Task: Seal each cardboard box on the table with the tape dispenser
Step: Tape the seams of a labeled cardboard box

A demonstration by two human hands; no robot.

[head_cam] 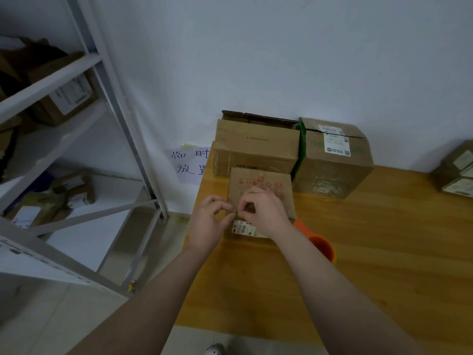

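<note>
A small cardboard box with red print and a white label lies on the wooden table near its left edge. Above its near half, my left hand and my right hand meet fingertip to fingertip. Both pinch what looks like a thin strip of clear tape between them; the strip is hard to make out. An orange tape dispenser lies on the table just right of the box, partly hidden under my right forearm.
Two larger cardboard boxes stand behind by the wall: a brown box with open back flaps and a labelled box to its right. More parcels sit at the far right. A white metal shelf with boxes stands left.
</note>
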